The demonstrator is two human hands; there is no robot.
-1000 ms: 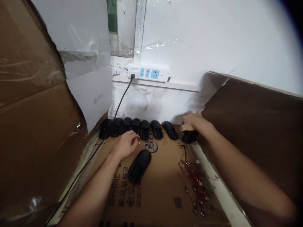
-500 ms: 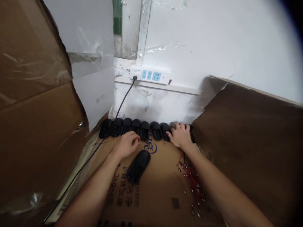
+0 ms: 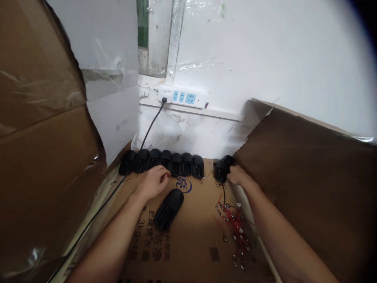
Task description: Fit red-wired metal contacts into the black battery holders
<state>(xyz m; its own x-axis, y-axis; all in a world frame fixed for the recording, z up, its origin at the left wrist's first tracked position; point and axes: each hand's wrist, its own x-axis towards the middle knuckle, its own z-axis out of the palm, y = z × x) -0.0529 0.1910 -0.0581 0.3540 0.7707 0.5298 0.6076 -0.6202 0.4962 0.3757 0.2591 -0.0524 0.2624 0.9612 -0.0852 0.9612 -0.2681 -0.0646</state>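
Note:
My left hand (image 3: pixel 153 181) rests just in front of a row of several black plastic casings (image 3: pixel 176 165). Its fingers are curled together in a pinch, and whatever they may hold is too small to make out. A single black casing (image 3: pixel 169 209) lies slantwise on the cardboard below that hand. At the right end, my right hand (image 3: pixel 236 175) presses with bent fingers against the right side of a dark pile of black casings (image 3: pixel 220 171). Its fingertips are partly hidden there, so what they grip does not show.
Red wires with shiny metal ends (image 3: pixel 235 224) lie in a heap at the right of the printed cardboard surface (image 3: pixel 197 232). A black cable (image 3: pixel 108 202) runs along the left up to a white power strip (image 3: pixel 184 97). Cardboard walls (image 3: pixel 318 173) stand on both sides.
My right hand has moved off the row's right end, further right to the side of the dark pile. The left hand stays nearly in place. The view has shifted slightly.

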